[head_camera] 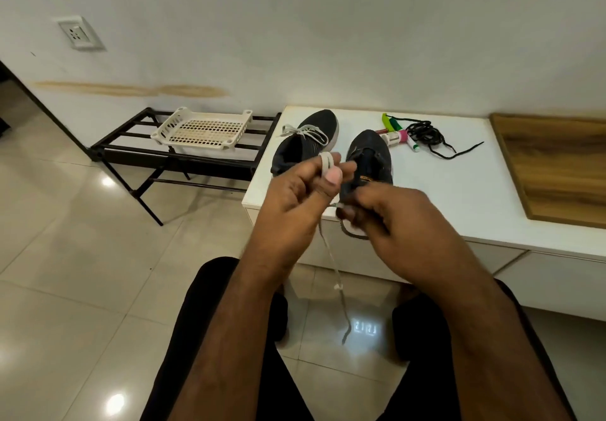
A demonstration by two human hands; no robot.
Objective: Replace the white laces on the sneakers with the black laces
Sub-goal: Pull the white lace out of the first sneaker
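White lace is looping over the fingers of the left hand, which is curling round it and holding it up in front of the shoes. Its loose tail is hanging down between the person's knees toward the tiled floor. The right hand is pinching the same lace lower down, at the near edge of the white cabinet top, with its fingers curled tightly. Just behind the hands, the right sneaker is standing on the cabinet top with bare eyelets (as far as can be seen), while the left sneaker beside it is carrying its own white lacing. Farther back and to the right, the black laces are lying in a loose tangle, next to a few small green and pink items. Off to the left, a white plastic basket is sitting on a dark metal rack.
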